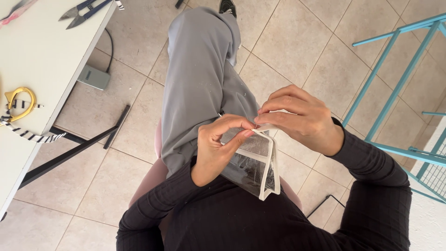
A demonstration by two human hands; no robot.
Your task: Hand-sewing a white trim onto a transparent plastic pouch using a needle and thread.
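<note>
A small clear plastic pouch (253, 165) with white fabric edging rests on my lap, over grey trousers. My left hand (218, 146) pinches its upper white edge between thumb and forefinger. My right hand (297, 118) is closed on the same top corner, fingertips meeting the left thumb; what seems to be a thin needle shows between the fingertips. Both sleeves are dark ribbed knit.
A white table (42, 69) stands at the left with thread snips (83, 11), yellow-handled scissors (18, 102) and a black-and-white striped strap (30, 135). A grey box (94, 76) lies on the tiled floor. A turquoise metal frame (395, 88) stands at the right.
</note>
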